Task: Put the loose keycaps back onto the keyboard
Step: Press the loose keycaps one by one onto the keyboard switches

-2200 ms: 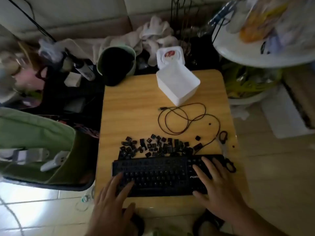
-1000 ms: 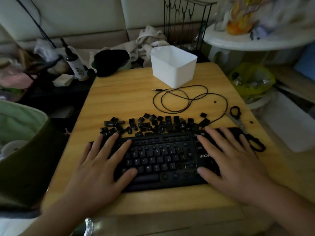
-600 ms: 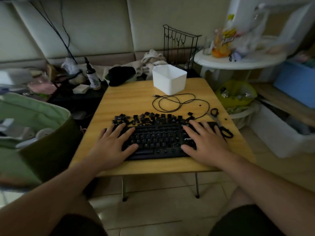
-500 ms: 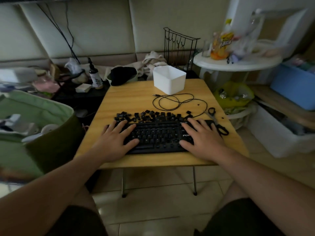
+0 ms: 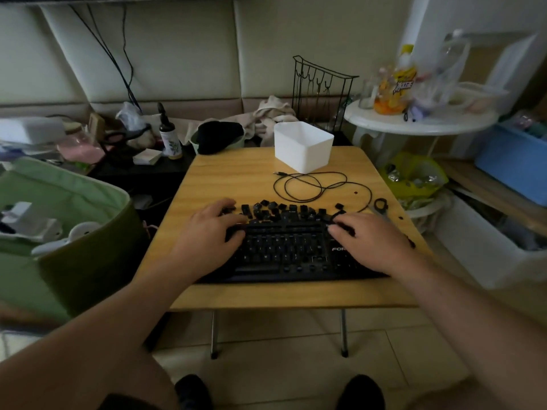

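Your left hand (image 5: 211, 235) lies over the left end of the keyboard (image 5: 291, 251). Half a second ago its fingers lay flat and spread on the keys; now they reach past the far edge of the keyboard and curl down into the left end of the loose keycaps (image 5: 281, 211). The fingertips are among the caps, but whether they pinch one cannot be told.

Your right hand (image 5: 371, 242) covers the right end of the keyboard. Its fingers, flat and spread before, are now drawn in and bent, with the tips at the far right corner of the keyboard, next to the right end of the keycap row. Whether they hold anything cannot be told.

The keyboard sits where it was, on the near half of the wooden table (image 5: 242, 179), with its long edge parallel to the near table edge. The loose keycaps lie in a scattered row on the table just beyond the keyboard's far edge. One cap (image 5: 339, 206) lies a little apart at the right.

The black cable (image 5: 307, 186) lies coiled beyond the keycaps, unchanged. The white box (image 5: 303, 146) stands at the far edge of the table, as before. The scissors (image 5: 381, 206) lie to the right of the keycaps, near the right table edge.
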### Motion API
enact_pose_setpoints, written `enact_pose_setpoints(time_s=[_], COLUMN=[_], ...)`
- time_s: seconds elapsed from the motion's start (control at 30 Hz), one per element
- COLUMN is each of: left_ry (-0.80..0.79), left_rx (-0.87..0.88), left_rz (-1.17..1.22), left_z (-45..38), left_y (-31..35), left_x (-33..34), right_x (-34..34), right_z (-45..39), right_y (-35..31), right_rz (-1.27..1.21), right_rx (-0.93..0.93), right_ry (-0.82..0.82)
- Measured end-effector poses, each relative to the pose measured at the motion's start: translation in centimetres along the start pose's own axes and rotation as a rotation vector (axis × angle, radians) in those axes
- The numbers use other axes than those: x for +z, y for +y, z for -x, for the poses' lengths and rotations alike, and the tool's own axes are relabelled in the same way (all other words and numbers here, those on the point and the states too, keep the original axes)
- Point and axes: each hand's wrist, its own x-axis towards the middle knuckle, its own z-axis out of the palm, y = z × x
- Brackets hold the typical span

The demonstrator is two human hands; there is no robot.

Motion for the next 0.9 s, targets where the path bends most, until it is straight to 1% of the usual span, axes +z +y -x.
enact_pose_setpoints(time_s=[0.03, 0.1, 0.17, 0.3, 0.43, 0.5, 0.7, 0.8, 0.9], left_ry=[0.060, 0.090, 0.066, 0.010, -0.130, -0.169, -0.130, -0.155, -0.168], left_rx=[0.025, 0.063, 0.067, 0.004, -0.033, -0.040, -0.152, -0.171, -0.177], left_rz=[0.026, 0.059, 0.082, 0.112, -0.051, -0.095, -0.013, -0.001, 0.008], left_z=[-0.9, -3.0, -5.2, -9.1, -11.4, -11.8, -11.3, -11.1, -11.4], left_y=[0.7, 2.2, 3.8, 6.1, 7.2, 7.4, 7.7, 7.7, 7.7], left_x=[0.0, 0.5, 1.5, 2.4, 2.7, 3.4, 4.6, 4.5, 4.4], right_x=[-0.1, 0.0, 0.2, 0.8, 1.5, 1.5, 1.0, 1.1, 1.2], right_z=[-0.6, -2.0, -3.2, -4.2, -4.3, -4.5, -4.1, -3.3, -3.0], right_y=[-0.1, -0.2, -0.1, 0.9, 1.6, 1.6, 1.4, 1.1, 1.0], right_rz=[-0.033, -0.066, -0.069, -0.127, -0.141, -0.175, -0.261, -0.309, -0.302], right_rx=[0.024, 0.078, 0.102, 0.120, 0.103, 0.085, 0.075, 0.088, 0.093], right_ry=[0.053, 0.120, 0.145, 0.216, 0.204, 0.190, 0.255, 0.268, 0.256])
